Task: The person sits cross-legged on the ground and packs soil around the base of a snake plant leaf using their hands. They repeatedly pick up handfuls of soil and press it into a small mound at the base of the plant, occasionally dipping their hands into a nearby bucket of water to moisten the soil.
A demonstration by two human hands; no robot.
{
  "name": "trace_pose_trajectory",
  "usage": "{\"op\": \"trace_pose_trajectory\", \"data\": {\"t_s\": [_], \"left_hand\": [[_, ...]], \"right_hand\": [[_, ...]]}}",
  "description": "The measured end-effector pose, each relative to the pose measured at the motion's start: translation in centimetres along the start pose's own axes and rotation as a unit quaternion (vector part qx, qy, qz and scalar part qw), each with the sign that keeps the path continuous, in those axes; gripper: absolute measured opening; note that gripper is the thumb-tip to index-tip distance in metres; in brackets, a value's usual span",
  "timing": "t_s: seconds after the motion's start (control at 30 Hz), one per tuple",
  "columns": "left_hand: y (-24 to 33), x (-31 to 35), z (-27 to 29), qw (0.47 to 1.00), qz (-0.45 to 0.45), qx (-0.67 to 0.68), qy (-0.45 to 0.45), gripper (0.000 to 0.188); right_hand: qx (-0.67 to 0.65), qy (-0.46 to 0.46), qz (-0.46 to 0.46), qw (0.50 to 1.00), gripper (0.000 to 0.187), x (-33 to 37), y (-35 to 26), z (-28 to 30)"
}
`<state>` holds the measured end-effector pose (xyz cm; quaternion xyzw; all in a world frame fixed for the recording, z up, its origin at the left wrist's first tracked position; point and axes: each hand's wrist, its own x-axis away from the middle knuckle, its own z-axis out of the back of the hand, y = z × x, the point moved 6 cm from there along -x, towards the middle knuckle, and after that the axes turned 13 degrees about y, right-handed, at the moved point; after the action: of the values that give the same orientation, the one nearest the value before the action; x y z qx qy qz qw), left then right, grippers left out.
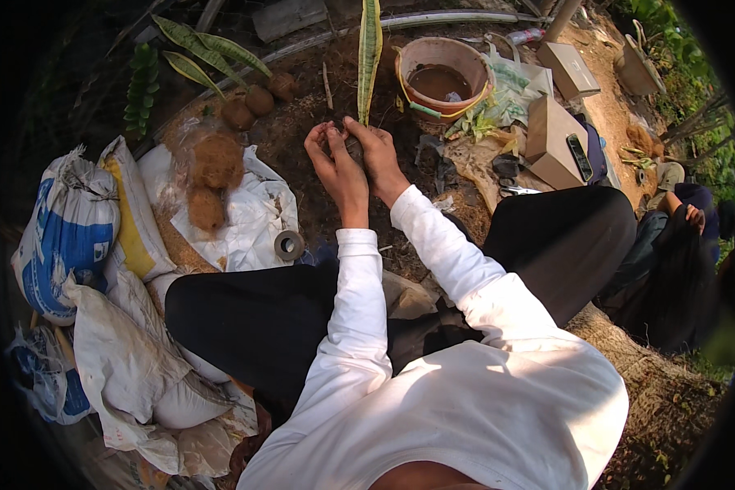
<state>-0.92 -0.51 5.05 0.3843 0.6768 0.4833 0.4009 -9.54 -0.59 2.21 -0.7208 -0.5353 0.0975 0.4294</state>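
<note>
One long yellow-edged leaf, upright, just left of the bucket and rising past its left side; at its foot is a dark lump, nearer the person than the bucket. Left hand and right hand are cupped toward each other with the lump pressed between them, fingers curled at the top around the leaf base. Can't tell how hard they squeeze; underside of the lump is hidden. To do this well, I'd press evenly from both palms, turn the lump a little between squeezes, pack it snug at the leaf base and keep the leaf plumb. Main risk as I see it: one-sided pressure tilts the leaf or cracks the lump. Go easy on the base, it probably bruises. Further out: three brown fibre balls left of the bucket, beyond the hands, with more leaves by them. Loose brown fibre sits left of the bucket and nearer the person, on white sheeting; tape roll at that sheet's near edge. Cartons stand right of the bucket, past a plastic bag. Bucket holds murky brown water.
</note>
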Motion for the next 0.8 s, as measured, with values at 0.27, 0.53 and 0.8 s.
{"op": "trace_pose_trajectory", "data": {"t_s": [0.27, 0.53, 0.8], "left_hand": [[-1.5, -1.0, 1.1, 0.964, 0.215, 0.158, 0.002, 0.03], [-0.3, -0.7, 0.9, 0.99, 0.07, 0.117, 0.035, 0.039], [0.6, -1.0, 0.9, 0.989, 0.108, 0.098, 0.031, 0.029]], "right_hand": [[0.044, -0.109, 0.03, 0.993, 0.038, 1.0, -1.1, -1.5], [-0.009, -0.07, 0.005, 0.998, 0.027, 0.4, -0.9, -0.5], [0.025, -0.035, 0.039, 0.998, 0.027, 2.0, -1.0, -1.5]]}}
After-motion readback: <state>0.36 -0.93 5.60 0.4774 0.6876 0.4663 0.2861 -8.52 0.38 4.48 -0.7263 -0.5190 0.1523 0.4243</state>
